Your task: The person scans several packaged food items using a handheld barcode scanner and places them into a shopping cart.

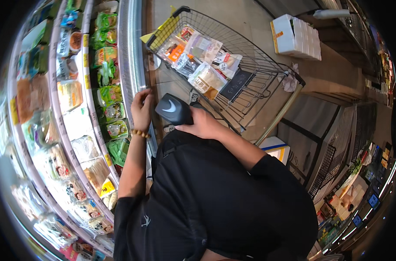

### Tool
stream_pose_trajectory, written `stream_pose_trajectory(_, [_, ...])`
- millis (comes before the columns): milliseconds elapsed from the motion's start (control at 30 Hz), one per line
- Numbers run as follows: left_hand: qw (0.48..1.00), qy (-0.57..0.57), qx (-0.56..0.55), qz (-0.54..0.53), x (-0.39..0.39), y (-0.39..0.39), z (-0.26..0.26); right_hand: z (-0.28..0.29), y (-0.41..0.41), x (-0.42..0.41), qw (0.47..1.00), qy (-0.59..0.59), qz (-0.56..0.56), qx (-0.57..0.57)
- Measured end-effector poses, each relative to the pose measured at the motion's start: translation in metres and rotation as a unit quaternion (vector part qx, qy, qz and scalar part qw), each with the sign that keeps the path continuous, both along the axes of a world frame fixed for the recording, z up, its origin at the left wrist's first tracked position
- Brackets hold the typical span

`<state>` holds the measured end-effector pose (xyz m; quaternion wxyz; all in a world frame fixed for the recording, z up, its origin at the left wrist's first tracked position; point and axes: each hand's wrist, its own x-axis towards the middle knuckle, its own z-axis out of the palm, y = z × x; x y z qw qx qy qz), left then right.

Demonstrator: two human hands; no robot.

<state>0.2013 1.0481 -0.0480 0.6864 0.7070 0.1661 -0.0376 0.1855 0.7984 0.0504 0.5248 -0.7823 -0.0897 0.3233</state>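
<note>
My left hand (141, 106), with a bead bracelet (140, 133) at its wrist, is beside the front ledge (134, 58) of a refrigerated display case. Its fingers are curled, and I cannot tell whether anything thin is between them. My right hand (204, 123) grips a dark handheld device (173, 109) with a white curved mark on it. Past the device stands a wire shopping cart (243, 40). Inside lie several packaged foods, among them a clear pouch with a white label (206, 78), a pale flat pack (202, 47) and an orange-labelled pack (175, 51).
Shelves (59, 107) of bagged and wrapped foods rise along the left. Green-wrapped packs (109, 94) fill the nearest row. The cart's handle (279, 114) slants at right. A white foam box (284, 36) sits beyond the cart, and another box (278, 150) is near my right elbow.
</note>
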Motion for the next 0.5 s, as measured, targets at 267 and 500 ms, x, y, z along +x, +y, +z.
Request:
stream_pose_trajectory(267, [0.962,0.061,0.075,-0.257,0.133,-0.149,-0.132,-0.009,-0.109,0.001,0.986,0.144,-0.079,0.035])
stream_pose_trajectory(500, [0.848,0.198,0.302,-0.387,0.173,-0.22,-0.243,-0.031,-0.145,-0.013,0.96,0.247,-0.133,-0.023])
